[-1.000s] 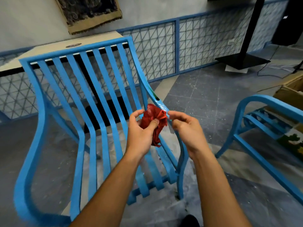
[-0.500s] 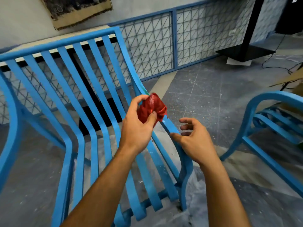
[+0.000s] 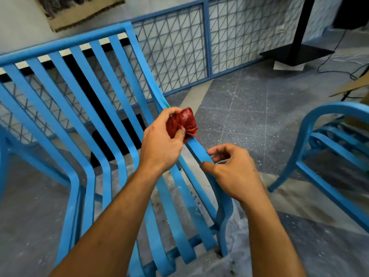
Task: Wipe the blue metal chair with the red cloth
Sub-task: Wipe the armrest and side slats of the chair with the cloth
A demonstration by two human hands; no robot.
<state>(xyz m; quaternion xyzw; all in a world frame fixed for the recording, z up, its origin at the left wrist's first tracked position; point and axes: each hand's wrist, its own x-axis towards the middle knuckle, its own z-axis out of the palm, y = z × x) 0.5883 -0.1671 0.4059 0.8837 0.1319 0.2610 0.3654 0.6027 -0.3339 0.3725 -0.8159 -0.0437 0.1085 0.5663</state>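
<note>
A blue metal chair [image 3: 83,120] with long slats fills the left and middle of the head view. Its right armrest [image 3: 196,151] runs down between my two hands. My left hand [image 3: 161,144] is closed around a bunched red cloth [image 3: 184,121] and presses it onto the upper part of that armrest. My right hand [image 3: 232,172] sits lower on the same armrest, with thumb and fingers curled loosely around the bar.
A second blue chair [image 3: 327,148] stands to the right. A blue-framed wire mesh fence [image 3: 179,48] runs behind. A black stand base [image 3: 295,53] with cables sits at the far right, and a cardboard edge [image 3: 353,86] juts in. The floor is speckled grey tile.
My right hand let go of the cloth and dropped onto the armrest below. My left hand kept the cloth and settled it on the armrest. The camera moved closer to the chair.
</note>
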